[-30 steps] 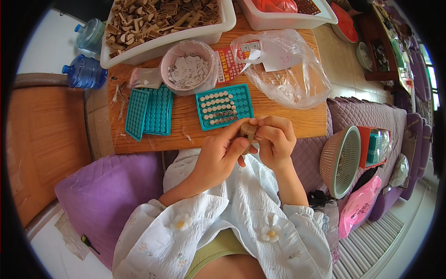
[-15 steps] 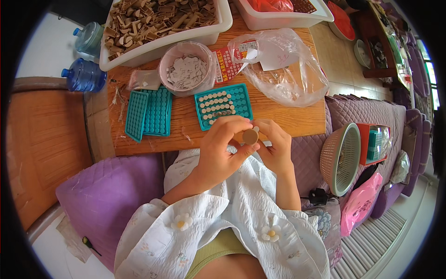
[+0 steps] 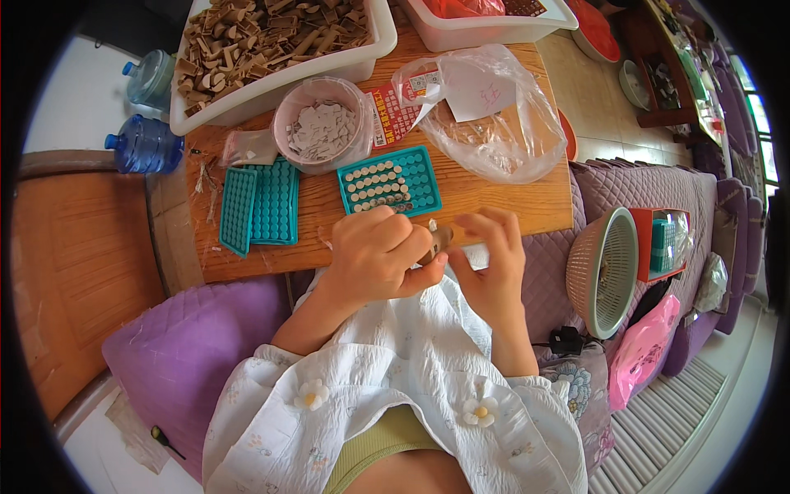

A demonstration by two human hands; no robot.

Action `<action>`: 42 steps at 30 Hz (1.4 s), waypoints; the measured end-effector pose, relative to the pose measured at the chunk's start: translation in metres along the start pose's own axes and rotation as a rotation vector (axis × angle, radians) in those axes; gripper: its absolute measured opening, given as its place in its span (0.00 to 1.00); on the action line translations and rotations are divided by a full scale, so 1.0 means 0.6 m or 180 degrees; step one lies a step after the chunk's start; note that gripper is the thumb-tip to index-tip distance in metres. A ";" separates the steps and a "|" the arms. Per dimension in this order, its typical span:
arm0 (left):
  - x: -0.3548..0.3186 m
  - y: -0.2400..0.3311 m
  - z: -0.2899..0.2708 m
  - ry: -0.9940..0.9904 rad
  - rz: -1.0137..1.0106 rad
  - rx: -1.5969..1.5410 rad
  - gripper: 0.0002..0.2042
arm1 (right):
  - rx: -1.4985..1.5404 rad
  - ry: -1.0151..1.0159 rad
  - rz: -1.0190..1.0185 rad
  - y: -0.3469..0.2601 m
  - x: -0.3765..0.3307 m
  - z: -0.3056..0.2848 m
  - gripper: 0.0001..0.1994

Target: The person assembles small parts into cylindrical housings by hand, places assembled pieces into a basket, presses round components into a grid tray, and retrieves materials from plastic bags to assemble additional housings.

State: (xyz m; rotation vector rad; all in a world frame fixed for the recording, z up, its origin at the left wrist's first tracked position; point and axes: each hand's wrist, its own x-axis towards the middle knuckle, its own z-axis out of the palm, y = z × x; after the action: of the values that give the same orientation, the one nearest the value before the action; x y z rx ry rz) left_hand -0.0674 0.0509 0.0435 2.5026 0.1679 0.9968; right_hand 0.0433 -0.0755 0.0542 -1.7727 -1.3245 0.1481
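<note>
One brown piece (image 3: 442,240) over the near edge of the surface (image 3: 535,210), right of centre | left hand (image 3: 374,255): pinching it | right hand (image 3: 499,267): unclenched, seemingly gripping nothing, just right of the piece | long axis: seems slanted away rightward | tray (image 3: 422,184): beyond the hands

My wooden table (image 3: 317,207) bears: two white bins (image 3: 485,31), round pink tub (image 3: 360,123), teal trays (image 3: 421,181), red printed sheet (image 3: 387,119), clear plastic bag (image 3: 527,152).

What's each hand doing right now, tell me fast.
Left hand: closed, holding a small brown piece.
Right hand: open, thumb and fingers apart, nothing visible in its grip.
</note>
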 end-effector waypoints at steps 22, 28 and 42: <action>-0.053 0.027 0.087 0.0297 -0.0013 -0.0534 0.15 | 0.4625 0.3225 0.1016 0.179 -0.140 -0.164 0.17; -0.064 0.009 0.087 -0.0126 -0.0363 -0.0639 0.12 | 0.5008 0.4913 0.2217 0.272 -0.253 -0.299 0.31; -0.072 0.013 0.085 -0.0403 -0.0634 -0.0696 0.09 | -0.1180 0.1730 0.2862 0.218 -0.300 -0.300 0.13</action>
State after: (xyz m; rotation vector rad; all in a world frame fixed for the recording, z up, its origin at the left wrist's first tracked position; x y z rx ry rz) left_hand -0.0647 0.0143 -0.0132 2.2891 0.2495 0.7328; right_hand 0.1615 -0.3305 -0.0006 -2.3903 -0.1132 -0.0971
